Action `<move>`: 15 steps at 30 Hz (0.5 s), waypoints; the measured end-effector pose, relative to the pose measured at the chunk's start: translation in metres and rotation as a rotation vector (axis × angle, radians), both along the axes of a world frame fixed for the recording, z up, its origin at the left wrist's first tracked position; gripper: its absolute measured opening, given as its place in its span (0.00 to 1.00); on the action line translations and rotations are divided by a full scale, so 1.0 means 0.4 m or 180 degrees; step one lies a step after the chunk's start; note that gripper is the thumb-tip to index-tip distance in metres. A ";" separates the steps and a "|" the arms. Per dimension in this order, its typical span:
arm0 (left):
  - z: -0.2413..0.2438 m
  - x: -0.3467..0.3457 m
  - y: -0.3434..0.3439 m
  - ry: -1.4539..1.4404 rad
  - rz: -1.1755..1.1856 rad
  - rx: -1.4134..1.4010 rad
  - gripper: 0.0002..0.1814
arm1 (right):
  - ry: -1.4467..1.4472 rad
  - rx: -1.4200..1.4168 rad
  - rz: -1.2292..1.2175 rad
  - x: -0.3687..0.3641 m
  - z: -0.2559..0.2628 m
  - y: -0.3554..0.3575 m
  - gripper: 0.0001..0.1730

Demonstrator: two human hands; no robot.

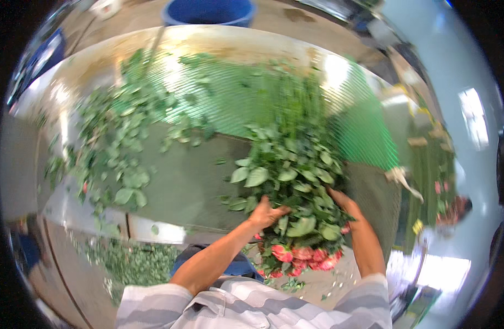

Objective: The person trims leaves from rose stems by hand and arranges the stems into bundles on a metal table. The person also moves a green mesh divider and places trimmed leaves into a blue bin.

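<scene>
A bunch of pink-red roses [303, 257] lies across the table, its blooms over the near edge towards my body and its green stems [291, 103] pointing away. My left hand [269, 214] is against the left side of the bunch, just behind the blooms, thumb and fingers among the leaves. On the opposite side, my right hand [343, 200] presses into the foliage [297, 177], which hides its fingertips. The bunch is held between both hands. Beneath the stems lies a green ribbed sheet [359, 127], and a dark mat [190, 177] covers the nearer tabletop.
Loose leaves and cuttings [124, 127] are heaped on the table's left. More leaves [140, 259] litter the floor below. A blue tub [209, 12] stands beyond the far edge. At right are a white strip [404, 181] and stems with pink blooms [439, 187], near another person [455, 211].
</scene>
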State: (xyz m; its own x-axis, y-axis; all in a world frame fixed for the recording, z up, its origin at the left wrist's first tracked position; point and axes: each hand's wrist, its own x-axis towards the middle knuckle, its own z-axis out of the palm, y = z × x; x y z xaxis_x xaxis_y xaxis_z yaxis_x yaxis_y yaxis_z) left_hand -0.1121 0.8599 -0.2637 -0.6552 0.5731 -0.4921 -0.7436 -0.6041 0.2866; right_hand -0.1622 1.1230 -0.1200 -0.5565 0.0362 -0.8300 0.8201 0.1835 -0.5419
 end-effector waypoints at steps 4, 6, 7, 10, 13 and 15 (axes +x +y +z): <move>0.169 -0.048 -0.063 0.2459 -0.1702 -0.2684 0.32 | -0.0098 -0.0769 -0.0996 0.052 0.031 -0.051 0.29; 0.149 -0.039 -0.046 0.3016 -0.1167 -0.2790 0.31 | -0.0190 -0.0593 -0.0976 0.049 0.057 -0.075 0.30; 0.127 -0.029 -0.033 0.3327 -0.0913 -0.2868 0.31 | -0.0299 -0.0495 -0.1025 0.042 0.060 -0.076 0.30; 0.058 -0.001 -0.007 0.3881 -0.0370 -0.3012 0.30 | 0.0242 -0.0470 -0.1293 0.048 0.160 -0.207 0.30; 0.235 -0.052 -0.081 0.2345 -0.1657 -0.2235 0.29 | 0.0578 -0.0397 -0.1549 0.076 0.154 -0.232 0.31; 0.285 -0.074 -0.102 0.1662 -0.2316 -0.1971 0.31 | 0.0706 -0.0339 -0.1630 0.090 0.157 -0.251 0.32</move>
